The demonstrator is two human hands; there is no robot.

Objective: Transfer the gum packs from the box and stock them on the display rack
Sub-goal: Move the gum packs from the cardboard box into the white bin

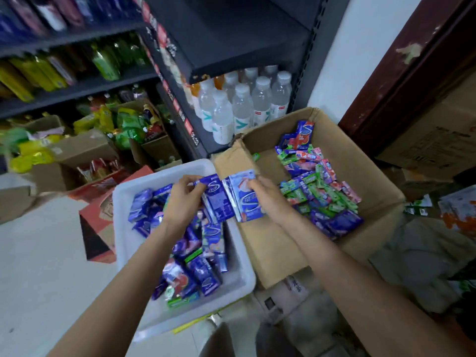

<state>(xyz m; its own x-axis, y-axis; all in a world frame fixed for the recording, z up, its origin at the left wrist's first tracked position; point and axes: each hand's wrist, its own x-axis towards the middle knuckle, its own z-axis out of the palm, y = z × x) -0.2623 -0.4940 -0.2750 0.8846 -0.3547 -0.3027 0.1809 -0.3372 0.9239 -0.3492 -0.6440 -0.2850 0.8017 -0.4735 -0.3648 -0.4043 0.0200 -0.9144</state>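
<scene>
Nearby, water bottles (243, 106) stand behind the cardboard box (283, 243).

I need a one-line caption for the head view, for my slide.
Both hands, left and right, hold gum packs between a white tray and a cardboard box.

Motion blur smears the shelf bottles (51, 70) at left; gum packs' (219, 199) print is unreadable.

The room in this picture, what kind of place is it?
Probably a small shop or its stockroom: shelves hold bottled drinks, water bottles stand in rows, and a cardboard box and a white bin hold gum packs.
</scene>
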